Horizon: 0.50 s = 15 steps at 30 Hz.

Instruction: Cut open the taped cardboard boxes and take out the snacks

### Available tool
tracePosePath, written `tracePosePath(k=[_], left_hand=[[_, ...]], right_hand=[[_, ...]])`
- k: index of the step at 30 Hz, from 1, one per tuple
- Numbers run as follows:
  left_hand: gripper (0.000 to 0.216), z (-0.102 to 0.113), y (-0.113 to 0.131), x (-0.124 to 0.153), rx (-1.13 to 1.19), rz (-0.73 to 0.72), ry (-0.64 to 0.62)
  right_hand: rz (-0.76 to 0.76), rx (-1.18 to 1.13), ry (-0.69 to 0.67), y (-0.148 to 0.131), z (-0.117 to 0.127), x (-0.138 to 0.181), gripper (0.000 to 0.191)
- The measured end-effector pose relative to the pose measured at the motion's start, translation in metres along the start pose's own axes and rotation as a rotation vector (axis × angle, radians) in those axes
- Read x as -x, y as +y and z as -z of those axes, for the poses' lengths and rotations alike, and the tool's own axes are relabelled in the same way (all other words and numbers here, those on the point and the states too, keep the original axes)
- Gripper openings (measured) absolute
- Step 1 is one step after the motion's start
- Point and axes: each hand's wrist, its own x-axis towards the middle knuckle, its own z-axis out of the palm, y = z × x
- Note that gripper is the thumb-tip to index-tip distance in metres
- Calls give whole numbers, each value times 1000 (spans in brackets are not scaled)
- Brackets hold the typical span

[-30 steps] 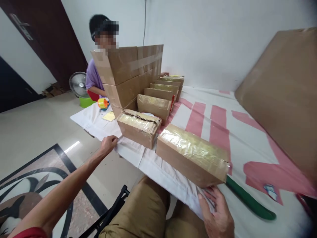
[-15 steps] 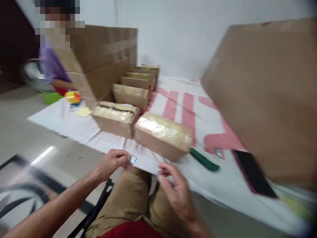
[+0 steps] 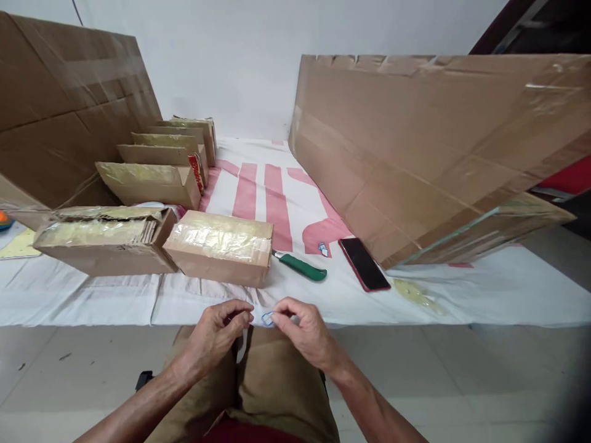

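Above the table's front edge, my right hand point(image 3: 302, 329) pinches a small clear piece with a blue outline point(image 3: 267, 318) between thumb and fingertips. What kind of piece it is, I cannot make out. My left hand point(image 3: 221, 332) is just left of it, fingers curled, thumb and forefinger tips slightly apart, with nothing visible between them. Beyond the hands lies a taped cardboard box point(image 3: 217, 246). A green-handled tool point(image 3: 302, 266) rests at its right, its far end hidden by the box. Small white-and-blue pieces point(image 3: 322, 248) lie farther back on the cloth.
A phone point(image 3: 364, 264) lies right of the tool, near a yellowish clear packet point(image 3: 418, 295). Large cardboard panels stand at left point(image 3: 69, 117) and right point(image 3: 406, 141). Another taped box point(image 3: 106, 246) and a row of cardboard dividers point(image 3: 152, 184) occupy the left side of the white-and-pink cloth point(image 3: 244, 191).
The blue-outlined piece has passed from my left hand to my right. My view has swung right, so the person at left is out of sight and the right panel shows more fully.
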Motion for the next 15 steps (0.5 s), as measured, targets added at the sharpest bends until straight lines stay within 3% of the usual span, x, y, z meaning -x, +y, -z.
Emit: tracePosePath(k=[5,8,11,15], left_hand=[[30,11,-17,-10,-188,-159,160],[30,16,-33,-20,-250,-190,248],[29,13,-50,-27,-276,-222,343],[26,5,-61,-28,-316,-294,451]], right_hand=[[-95,244,304,35,91,-25,28],[-151,345,351,58,132,-47,26],[-198,437,340,75,148,-66,24],[-256,563,315,86,152,-80,25]])
